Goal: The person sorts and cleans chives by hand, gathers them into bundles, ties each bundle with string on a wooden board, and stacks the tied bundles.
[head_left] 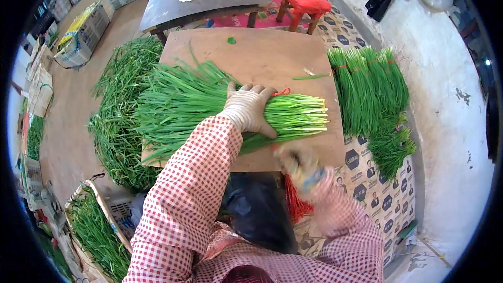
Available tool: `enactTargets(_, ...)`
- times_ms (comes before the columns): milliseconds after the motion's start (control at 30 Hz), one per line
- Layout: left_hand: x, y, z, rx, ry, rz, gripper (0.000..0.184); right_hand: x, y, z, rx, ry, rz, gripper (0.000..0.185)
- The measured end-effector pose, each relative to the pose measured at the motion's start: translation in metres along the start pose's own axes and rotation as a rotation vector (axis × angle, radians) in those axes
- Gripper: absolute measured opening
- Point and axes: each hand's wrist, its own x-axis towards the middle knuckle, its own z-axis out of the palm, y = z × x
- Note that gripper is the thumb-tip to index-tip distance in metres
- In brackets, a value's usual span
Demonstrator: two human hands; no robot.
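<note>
A large bunch of garlic chives (181, 102) lies across the brown board, green leaves to the left and pale cut stems to the right. My left hand (249, 107), in a pale glove, spans the top of the bunch, fingers over its far side and thumb on the near side. A red tie (282, 92) shows at the far edge of the bunch beside my fingertips. Near the board's front edge, apart from the stems, my right hand (299, 163) is smeared by motion. A bit of red shows at its fingertips; whether it holds this is unclear.
Tied chive bundles (367, 84) lie to the right by the wall. Loose chives (123, 115) are heaped left of the board (251, 47). Red ties (297, 199) hang below its front edge. A basket of greens (97, 225), a red stool (304, 0) and a dark table (209, 0) surround it.
</note>
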Motion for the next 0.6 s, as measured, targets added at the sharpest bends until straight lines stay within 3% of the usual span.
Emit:
enactTargets(33,0.0,-0.001,0.001,-0.012,0.006,0.008,0.11,0.016,-0.006,-0.003,0.173,0.012,0.22,0.02)
enactTargets(133,-0.001,-0.001,0.0,-0.022,0.03,0.016,0.109,0.06,0.017,-0.01,0.39,0.237,0.345,0.024)
enactTargets(200,-0.002,0.0,-0.001,-0.029,0.038,0.017,0.109,0.069,0.013,-0.023,0.274,0.23,0.474,0.051)
enactTargets(233,-0.003,0.0,-0.002,-0.031,0.026,0.017,0.11,0.073,0.005,-0.029,0.263,0.227,0.477,0.051)
enactTargets(300,-0.004,-0.001,-0.001,-0.041,0.012,0.025,0.11,0.08,-0.007,-0.037,0.058,0.068,0.631,0.079)
enactTargets(433,-0.005,-0.003,0.001,-0.051,0.042,0.048,0.109,0.096,-0.008,-0.038,-0.037,0.106,0.783,0.083)
enactTargets(600,-0.008,-0.004,-0.001,-0.05,0.042,0.062,0.108,0.122,-0.006,-0.037,-0.174,0.017,0.786,0.08)
